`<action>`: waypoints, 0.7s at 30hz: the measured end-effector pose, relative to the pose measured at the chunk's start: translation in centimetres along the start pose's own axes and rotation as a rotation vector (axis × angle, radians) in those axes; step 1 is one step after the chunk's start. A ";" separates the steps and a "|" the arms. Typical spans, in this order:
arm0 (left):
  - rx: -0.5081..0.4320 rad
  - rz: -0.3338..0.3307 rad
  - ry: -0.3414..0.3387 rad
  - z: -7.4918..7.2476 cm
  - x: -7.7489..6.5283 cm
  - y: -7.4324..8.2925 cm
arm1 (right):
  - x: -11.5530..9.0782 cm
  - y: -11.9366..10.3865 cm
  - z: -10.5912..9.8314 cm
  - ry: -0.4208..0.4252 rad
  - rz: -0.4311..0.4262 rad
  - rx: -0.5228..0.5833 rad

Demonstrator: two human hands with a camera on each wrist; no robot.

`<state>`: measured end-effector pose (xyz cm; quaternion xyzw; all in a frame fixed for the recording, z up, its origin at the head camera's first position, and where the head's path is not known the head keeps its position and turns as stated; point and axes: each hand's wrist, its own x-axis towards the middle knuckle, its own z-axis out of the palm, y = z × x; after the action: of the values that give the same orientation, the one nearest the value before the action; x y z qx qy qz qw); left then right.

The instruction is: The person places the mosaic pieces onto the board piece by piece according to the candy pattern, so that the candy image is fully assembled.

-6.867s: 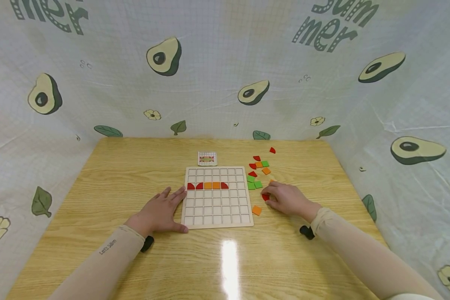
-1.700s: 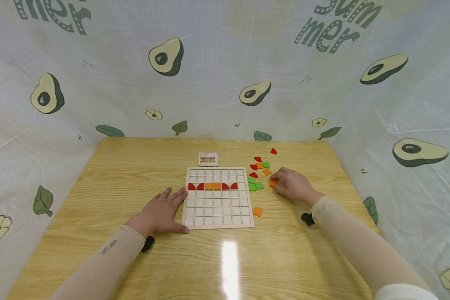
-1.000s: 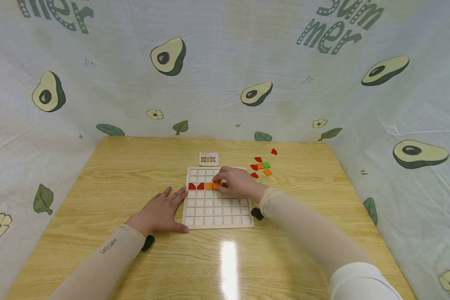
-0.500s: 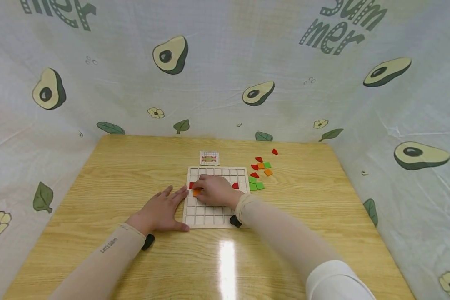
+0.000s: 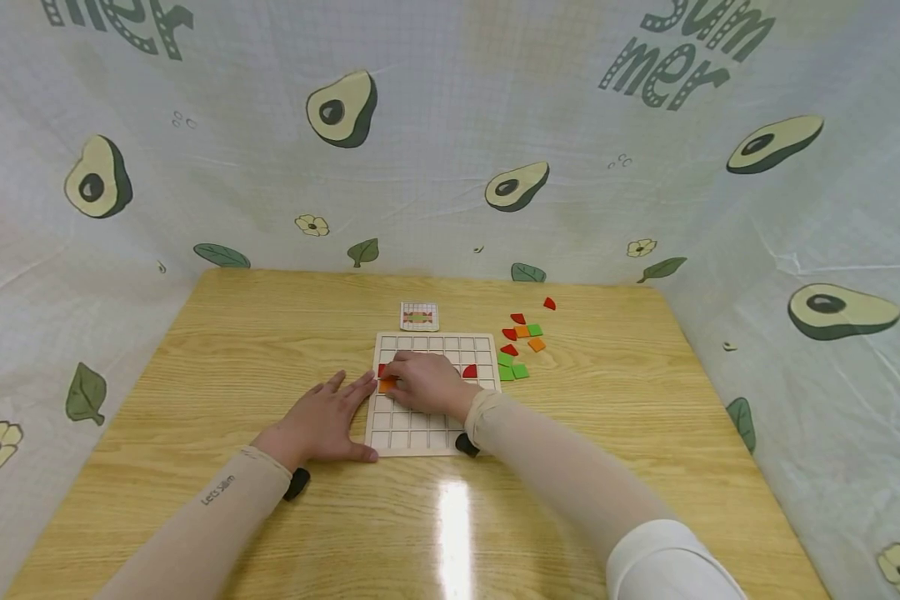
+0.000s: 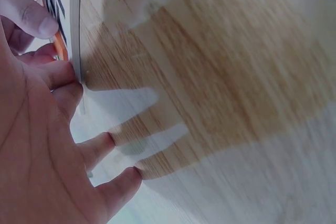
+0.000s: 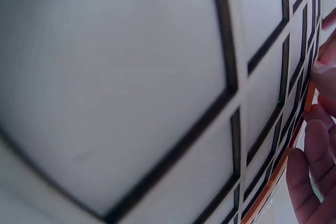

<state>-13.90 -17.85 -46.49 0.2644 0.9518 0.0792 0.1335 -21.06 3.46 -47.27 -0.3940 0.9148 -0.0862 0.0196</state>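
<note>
We note R hand (image 5: pixel 423 382) over grid board (image 5: pixel 412 442), thumb & fingers pinching orange tile (image 5: pixel 386 387) nr board's L edge. L hand (image 5: pixel 322 423) spread, gripping nothing, fingertips touching same edge. Loose tiles (image 5: pixel 521 372) R of board.

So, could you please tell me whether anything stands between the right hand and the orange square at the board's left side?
Nothing visible does: the right hand holds the orange square. The left hand touches the left edge of the board nearby, but not between them.

Left hand (image 5: pixel 318 425), fingers (image 6: pixel 119 190) spread, right hand (image 5: pixel 426 382) pinching, forearms (image 5: pixel 566 467) angled inward
</note>
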 end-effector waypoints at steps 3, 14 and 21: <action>0.005 -0.001 -0.003 0.1 0.0 -0.1 | 0.1 0.0 0.2 0.013 0.002 -0.001; 0.001 -0.002 -0.008 0.1 0.1 -0.1 | -0.2 -0.1 -0.2 0.031 -0.003 -0.025; -0.007 -0.009 -0.005 0.0 0.1 0.0 | -1.2 0.4 -1.9 -0.054 0.007 -0.002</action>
<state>-13.95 -17.81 -46.54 0.2599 0.9524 0.0811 0.1374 -20.69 4.87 -45.55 -0.3932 0.9154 -0.0744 0.0443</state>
